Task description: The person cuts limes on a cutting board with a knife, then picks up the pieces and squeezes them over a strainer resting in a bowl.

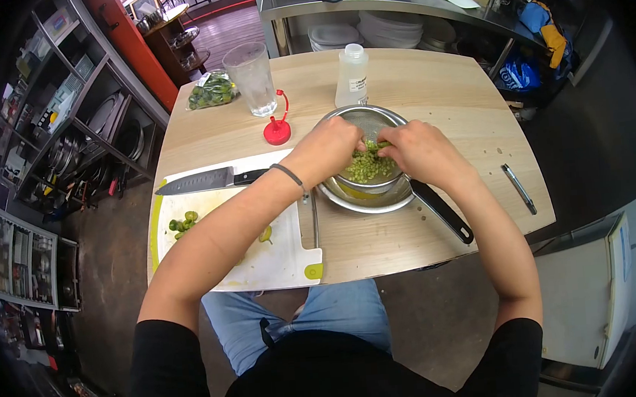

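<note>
Chopped green pieces [367,167] lie in a metal strainer [365,115], which sits in a steel bowl [363,207] with a black handle [440,210] beside it. My left hand [333,147] is over the strainer's left side, its fingers curled down at the green pieces. From the right, my right hand [419,150] reaches in with fingers pinched on some of the green pieces. Left of the bowl, a knife [206,180] rests on the white cutting board [224,280], with small green cut pieces [183,224] below the blade.
Behind the board stand a clear pitcher [252,81], a bag of green produce [212,91] and a red cap [277,131]. A white bottle [352,78] stands behind the bowl. A pen [519,189] lies at the right. Metal shelves [92,81] flank the table [467,114].
</note>
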The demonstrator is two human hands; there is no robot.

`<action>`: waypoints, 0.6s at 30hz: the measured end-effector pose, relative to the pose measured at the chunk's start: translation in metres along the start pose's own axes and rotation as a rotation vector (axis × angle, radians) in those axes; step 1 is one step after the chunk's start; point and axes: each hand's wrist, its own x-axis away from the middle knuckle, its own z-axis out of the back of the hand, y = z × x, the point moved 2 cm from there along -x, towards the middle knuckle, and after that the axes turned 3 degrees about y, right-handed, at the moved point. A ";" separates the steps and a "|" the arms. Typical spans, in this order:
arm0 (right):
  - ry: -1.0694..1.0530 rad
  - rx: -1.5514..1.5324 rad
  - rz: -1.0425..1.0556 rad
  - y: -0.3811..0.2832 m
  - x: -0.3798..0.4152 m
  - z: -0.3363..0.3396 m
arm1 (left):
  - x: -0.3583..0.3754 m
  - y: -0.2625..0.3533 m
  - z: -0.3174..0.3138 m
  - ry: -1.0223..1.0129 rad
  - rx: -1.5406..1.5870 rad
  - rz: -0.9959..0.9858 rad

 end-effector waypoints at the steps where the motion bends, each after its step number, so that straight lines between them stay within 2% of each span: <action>1: 0.009 -0.011 0.011 0.002 0.000 -0.001 | 0.000 0.000 0.001 0.003 -0.020 -0.007; 8: 0.104 -0.045 -0.008 -0.005 -0.001 0.002 | -0.002 0.002 0.014 0.089 0.113 -0.056; 10: 0.087 -0.020 -0.007 -0.004 -0.002 0.003 | -0.003 0.002 0.017 0.139 0.101 -0.150; 18: 0.044 -0.042 0.048 -0.007 -0.006 0.006 | -0.002 0.001 0.015 0.041 0.050 -0.122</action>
